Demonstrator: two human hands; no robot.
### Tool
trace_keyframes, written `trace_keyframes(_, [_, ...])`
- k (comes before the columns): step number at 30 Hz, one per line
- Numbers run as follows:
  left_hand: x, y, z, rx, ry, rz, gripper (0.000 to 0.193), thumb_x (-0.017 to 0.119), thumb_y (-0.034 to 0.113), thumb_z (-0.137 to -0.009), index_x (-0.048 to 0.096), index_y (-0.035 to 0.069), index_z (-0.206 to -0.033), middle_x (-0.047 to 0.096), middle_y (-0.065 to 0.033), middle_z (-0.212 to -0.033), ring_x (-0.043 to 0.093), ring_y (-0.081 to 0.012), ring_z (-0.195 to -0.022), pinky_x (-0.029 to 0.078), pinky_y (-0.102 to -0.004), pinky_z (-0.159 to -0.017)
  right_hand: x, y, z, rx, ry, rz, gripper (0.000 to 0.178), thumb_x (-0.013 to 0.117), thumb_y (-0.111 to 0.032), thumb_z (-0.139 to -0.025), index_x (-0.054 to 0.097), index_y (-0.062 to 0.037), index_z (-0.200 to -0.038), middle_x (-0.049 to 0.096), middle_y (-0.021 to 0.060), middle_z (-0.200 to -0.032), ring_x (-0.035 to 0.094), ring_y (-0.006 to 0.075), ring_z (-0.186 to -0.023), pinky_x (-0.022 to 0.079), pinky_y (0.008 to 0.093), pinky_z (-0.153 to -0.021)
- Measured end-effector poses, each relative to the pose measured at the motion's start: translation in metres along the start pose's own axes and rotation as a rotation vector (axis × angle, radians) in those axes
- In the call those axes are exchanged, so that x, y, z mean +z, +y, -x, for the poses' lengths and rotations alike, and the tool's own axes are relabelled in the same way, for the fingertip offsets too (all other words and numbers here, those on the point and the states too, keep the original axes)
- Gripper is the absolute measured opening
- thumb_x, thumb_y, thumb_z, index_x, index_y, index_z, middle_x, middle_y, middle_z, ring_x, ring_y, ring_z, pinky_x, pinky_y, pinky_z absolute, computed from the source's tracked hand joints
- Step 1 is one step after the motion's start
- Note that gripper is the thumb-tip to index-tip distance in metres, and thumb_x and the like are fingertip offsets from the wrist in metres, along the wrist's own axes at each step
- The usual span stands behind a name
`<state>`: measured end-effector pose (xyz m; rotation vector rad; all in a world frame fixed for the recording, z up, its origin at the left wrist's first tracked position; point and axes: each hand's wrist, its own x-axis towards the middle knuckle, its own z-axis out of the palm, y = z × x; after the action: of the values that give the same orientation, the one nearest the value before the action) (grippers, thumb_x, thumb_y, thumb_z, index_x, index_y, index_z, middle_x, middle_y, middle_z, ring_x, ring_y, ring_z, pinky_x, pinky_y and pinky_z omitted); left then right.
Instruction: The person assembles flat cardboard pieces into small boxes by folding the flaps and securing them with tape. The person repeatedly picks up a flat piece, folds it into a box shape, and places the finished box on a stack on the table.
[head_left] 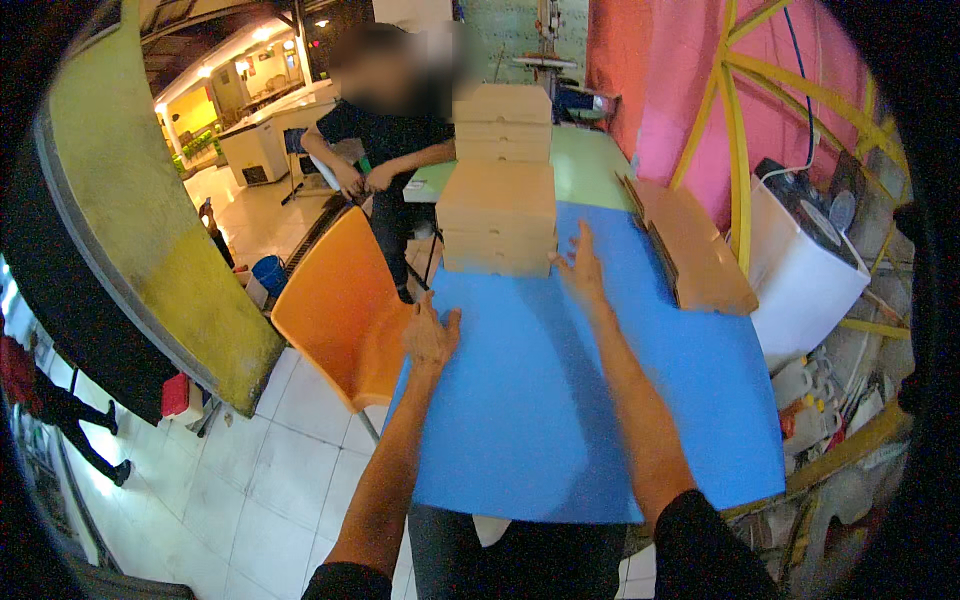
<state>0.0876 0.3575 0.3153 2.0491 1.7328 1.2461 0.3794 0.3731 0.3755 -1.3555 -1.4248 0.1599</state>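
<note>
Both my arms reach forward over a blue tabletop (500,420). At the table's left edge is my left hand (430,335), its thumb apart from the fingers and nothing in it. Farther forward, my right hand (582,268) has its fingers spread beside the right side of a stack of closed brown cardboard boxes (497,205). That hand is slightly blurred, and I cannot tell whether it touches the stack. Behind stands a second stack of similar boxes (503,110). Flat brown cardboard pieces (695,245) lie along the table's right edge.
An orange chair (345,300) stands against the table's left side. Beyond it a person in dark clothes (385,140) sits near the boxes. To the right are a white appliance (800,270) and a yellow metal frame (735,150). A yellow-green pillar (150,220) rises at left.
</note>
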Motion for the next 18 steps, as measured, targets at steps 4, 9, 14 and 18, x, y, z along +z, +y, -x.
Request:
trace_keyframes(4, [0.035,-0.01,-0.048,0.025,0.046,-0.051,0.083,0.067,0.039,-0.087,0.027,0.004,-0.151,0.06,-0.0304,-0.122,0.064,-0.0454,-0.099,0.05,-0.0514,-0.082,0.03,0.026,0.038,0.161,-0.027,0.021,0.09,0.071,-0.016,-0.088,0.011,-0.0009,-0.154,0.032,0.0304,-0.15,0.04,0.0409,-0.136,0.038,0.0463,-0.11])
trace_keyframes(9, [0.047,-0.007,-0.072,0.072,-0.106,-0.016,0.089,0.067,0.035,-0.087,0.016,0.01,-0.155,0.061,-0.0318,-0.118,0.064,-0.0473,-0.096,0.05,-0.053,-0.081,0.042,0.025,0.058,-0.053,-0.095,0.244,0.091,0.067,-0.012,-0.089,0.005,0.0021,-0.154,0.024,0.0311,-0.155,0.026,0.0425,-0.144,0.025,0.0416,-0.119])
trace_keyframes(14, [0.042,0.001,-0.076,0.05,-0.176,0.028,0.091,0.068,0.028,-0.086,0.012,0.016,-0.156,0.057,-0.0332,-0.125,0.061,-0.0507,-0.102,0.049,-0.0553,-0.086,0.043,0.018,0.055,0.02,-0.103,0.248,0.092,0.07,-0.01,-0.085,0.01,0.0045,-0.153,0.025,0.0299,-0.155,0.028,0.0432,-0.142,0.027,0.0422,-0.118])
trace_keyframes(18, [0.042,-0.003,-0.075,0.015,-0.193,0.047,0.092,0.069,0.025,-0.085,0.012,0.016,-0.157,0.059,-0.0319,-0.124,0.062,-0.05,-0.1,0.05,-0.055,-0.086,0.043,0.016,0.051,0.05,-0.094,0.315,0.093,0.073,-0.01,-0.082,0.014,0.0051,-0.152,0.03,0.0301,-0.152,0.034,0.0439,-0.139,0.031,0.0438,-0.116])
